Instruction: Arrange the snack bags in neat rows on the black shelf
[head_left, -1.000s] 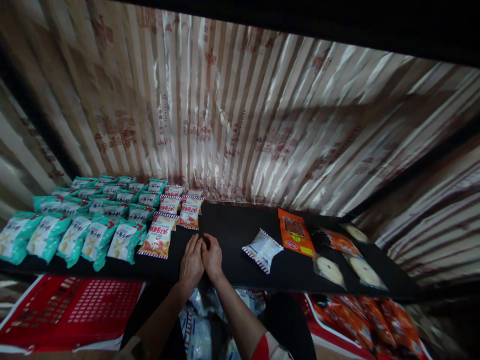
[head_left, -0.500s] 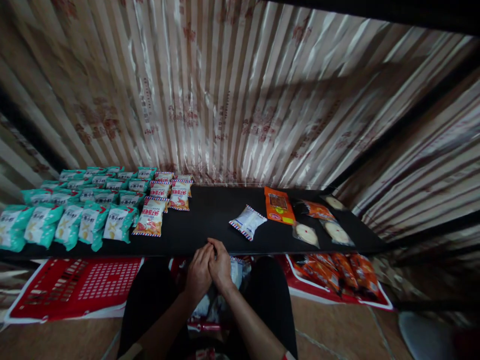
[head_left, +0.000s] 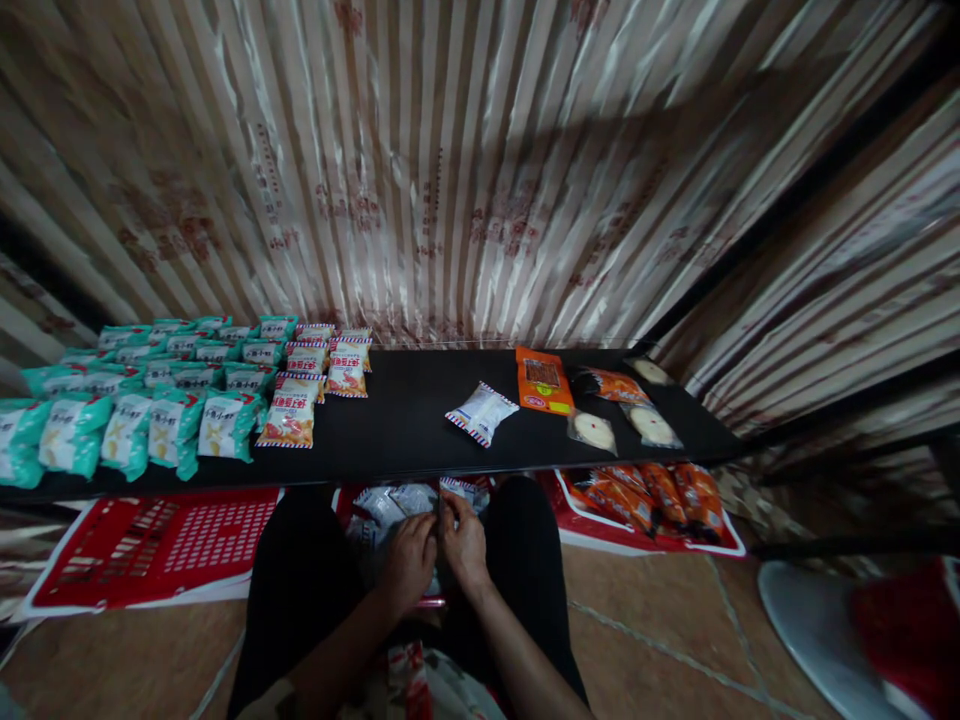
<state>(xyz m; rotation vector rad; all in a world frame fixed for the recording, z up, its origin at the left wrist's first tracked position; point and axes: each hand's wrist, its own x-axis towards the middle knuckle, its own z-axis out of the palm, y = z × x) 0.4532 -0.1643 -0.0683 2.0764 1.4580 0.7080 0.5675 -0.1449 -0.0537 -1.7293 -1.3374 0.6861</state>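
Note:
My left hand [head_left: 409, 562] and my right hand [head_left: 463, 541] are side by side between my knees, below the front edge of the black shelf [head_left: 420, 440]. Both reach into a red basket of white snack packets [head_left: 390, 503], fingers curled. What the fingers grip is hidden. On the shelf, a lone white packet [head_left: 481, 412] lies in the middle. Teal packets [head_left: 150, 400] fill the left end in rows, with orange-and-white shrimp snack packets [head_left: 307, 395] beside them.
An orange packet [head_left: 541, 381] and clear round-cake packets [head_left: 622, 420] lie on the shelf's right end. A red basket lid [head_left: 150, 545] lies on the floor at left, a red tray of orange packets [head_left: 660, 500] at right. A striped curtain [head_left: 450, 170] hangs behind.
Both hands came down off the shelf's front edge into the basket between my knees. The view pulled back and tilted downward, showing more floor.

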